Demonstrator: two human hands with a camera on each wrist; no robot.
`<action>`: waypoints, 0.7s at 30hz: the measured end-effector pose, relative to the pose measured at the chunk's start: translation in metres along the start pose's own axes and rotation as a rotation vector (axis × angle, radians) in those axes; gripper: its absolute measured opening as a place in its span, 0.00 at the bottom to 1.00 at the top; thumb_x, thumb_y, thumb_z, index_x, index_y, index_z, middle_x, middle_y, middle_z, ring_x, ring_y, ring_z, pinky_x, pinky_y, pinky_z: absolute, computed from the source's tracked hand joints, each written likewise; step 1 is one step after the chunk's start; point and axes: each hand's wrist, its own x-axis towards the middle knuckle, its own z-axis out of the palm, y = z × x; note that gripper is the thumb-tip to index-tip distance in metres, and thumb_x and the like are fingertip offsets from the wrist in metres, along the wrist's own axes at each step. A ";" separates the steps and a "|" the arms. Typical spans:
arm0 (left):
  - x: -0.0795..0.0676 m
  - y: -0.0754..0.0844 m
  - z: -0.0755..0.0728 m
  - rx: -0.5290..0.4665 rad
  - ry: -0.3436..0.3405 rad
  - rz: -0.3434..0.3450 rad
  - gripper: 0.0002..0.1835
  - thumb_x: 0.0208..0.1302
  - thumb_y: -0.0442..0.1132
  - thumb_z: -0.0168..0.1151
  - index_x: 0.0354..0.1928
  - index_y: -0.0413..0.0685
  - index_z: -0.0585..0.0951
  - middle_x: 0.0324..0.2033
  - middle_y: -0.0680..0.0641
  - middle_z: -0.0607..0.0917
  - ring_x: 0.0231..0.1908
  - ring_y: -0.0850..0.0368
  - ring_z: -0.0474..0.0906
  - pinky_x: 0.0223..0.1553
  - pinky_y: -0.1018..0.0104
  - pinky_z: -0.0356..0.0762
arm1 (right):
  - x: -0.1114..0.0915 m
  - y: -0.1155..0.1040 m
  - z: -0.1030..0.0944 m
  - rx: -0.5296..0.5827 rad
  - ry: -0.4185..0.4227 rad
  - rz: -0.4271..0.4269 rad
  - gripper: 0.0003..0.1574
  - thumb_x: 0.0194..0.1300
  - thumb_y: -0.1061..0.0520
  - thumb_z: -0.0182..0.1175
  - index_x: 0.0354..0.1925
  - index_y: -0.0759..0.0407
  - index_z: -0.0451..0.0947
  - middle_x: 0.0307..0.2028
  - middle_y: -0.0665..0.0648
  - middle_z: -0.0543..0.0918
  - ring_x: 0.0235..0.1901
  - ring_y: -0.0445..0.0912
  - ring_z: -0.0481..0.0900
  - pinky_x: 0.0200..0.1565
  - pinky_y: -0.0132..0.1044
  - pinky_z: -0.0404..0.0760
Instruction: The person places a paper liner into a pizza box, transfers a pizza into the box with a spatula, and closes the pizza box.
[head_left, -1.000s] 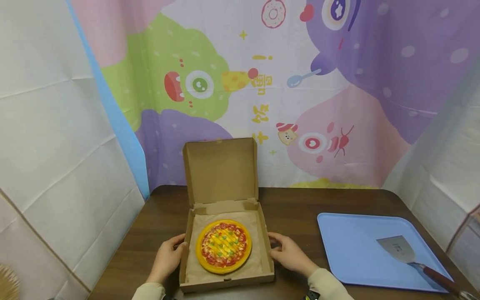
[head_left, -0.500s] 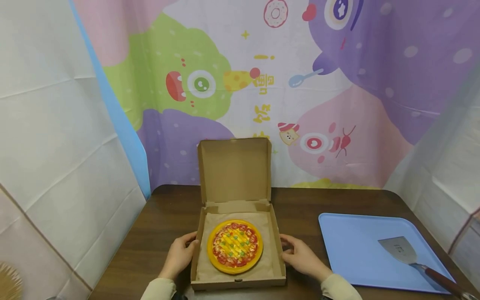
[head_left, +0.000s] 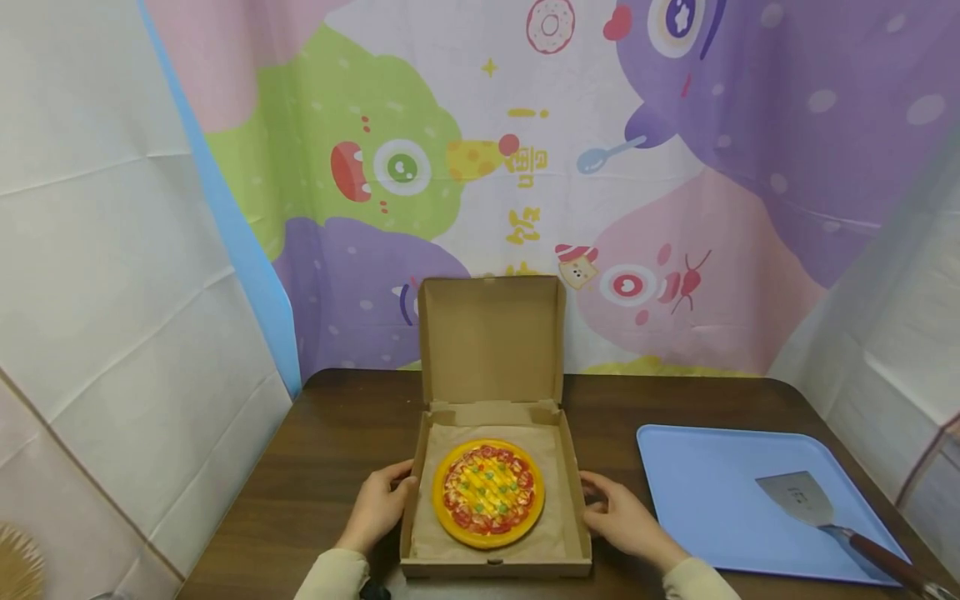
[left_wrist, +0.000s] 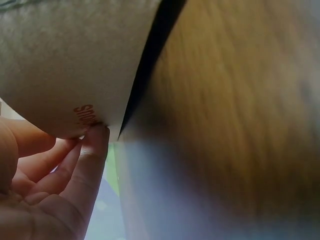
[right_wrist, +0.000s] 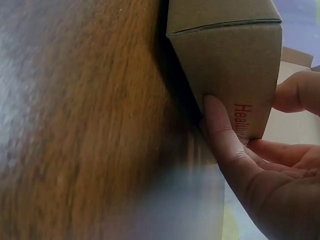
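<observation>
An open cardboard pizza box (head_left: 492,342) faces me with its lid raised at the back. Inside, on brown paper (head_left: 427,533), lies a round pizza (head_left: 489,494) with a yellow rim, red slices and green bits. My left hand (head_left: 375,504) holds the box's left side wall, its fingertips on the outer cardboard (left_wrist: 75,60) in the left wrist view. On the opposite side, my right hand (head_left: 626,517) grips the right wall. The right wrist view has the thumb at the wall's upper edge and fingers on the outer face, beside red lettering (right_wrist: 242,117).
A light blue tray (head_left: 697,500) lies on the dark wooden table (head_left: 322,467) to the right. A spatula (head_left: 798,497) with a reddish-brown handle rests across it, the handle extending past the tray's corner. A cartoon-printed curtain (head_left: 525,167) hangs behind the table.
Both hands have moved the box with the pizza rightward across the table, nearer to the tray. The tray and spatula have stayed in place.
</observation>
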 end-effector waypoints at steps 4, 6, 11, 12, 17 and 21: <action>0.000 0.004 0.003 -0.009 -0.007 0.015 0.17 0.68 0.32 0.58 0.56 0.34 0.80 0.48 0.36 0.86 0.51 0.42 0.81 0.54 0.44 0.78 | -0.004 0.003 -0.004 -0.008 0.013 0.005 0.42 0.56 0.71 0.54 0.67 0.85 0.52 0.56 0.84 0.70 0.41 0.55 0.85 0.32 0.35 0.86; 0.001 0.006 0.006 -0.014 -0.011 0.017 0.17 0.68 0.32 0.58 0.56 0.34 0.80 0.48 0.36 0.86 0.51 0.42 0.81 0.54 0.44 0.78 | -0.006 0.004 -0.006 -0.014 0.022 0.008 0.43 0.56 0.71 0.54 0.67 0.85 0.51 0.57 0.85 0.69 0.41 0.55 0.85 0.32 0.34 0.86; 0.003 0.008 0.011 -0.016 -0.021 0.029 0.17 0.67 0.32 0.58 0.56 0.34 0.80 0.47 0.36 0.86 0.49 0.43 0.82 0.53 0.45 0.79 | -0.009 0.005 -0.010 -0.010 0.026 0.013 0.44 0.56 0.71 0.54 0.67 0.86 0.50 0.58 0.85 0.68 0.40 0.53 0.85 0.33 0.34 0.86; 0.004 0.008 0.012 -0.019 -0.022 0.033 0.17 0.67 0.32 0.58 0.56 0.34 0.80 0.47 0.36 0.86 0.49 0.43 0.82 0.53 0.45 0.79 | -0.010 0.006 -0.011 -0.007 0.030 0.013 0.44 0.55 0.72 0.54 0.67 0.86 0.50 0.58 0.86 0.68 0.39 0.52 0.85 0.33 0.35 0.86; 0.005 0.010 0.016 -0.025 -0.031 0.055 0.17 0.67 0.32 0.59 0.55 0.33 0.81 0.47 0.36 0.86 0.49 0.42 0.82 0.52 0.46 0.80 | -0.012 0.007 -0.015 0.014 0.033 0.014 0.45 0.54 0.73 0.53 0.67 0.87 0.49 0.57 0.86 0.69 0.36 0.48 0.85 0.32 0.34 0.85; 0.006 0.011 0.018 -0.027 -0.039 0.058 0.17 0.67 0.33 0.59 0.55 0.34 0.81 0.46 0.37 0.87 0.48 0.43 0.83 0.51 0.46 0.80 | -0.013 0.009 -0.016 0.037 0.027 0.014 0.45 0.54 0.73 0.53 0.67 0.87 0.48 0.56 0.86 0.69 0.36 0.48 0.85 0.32 0.35 0.85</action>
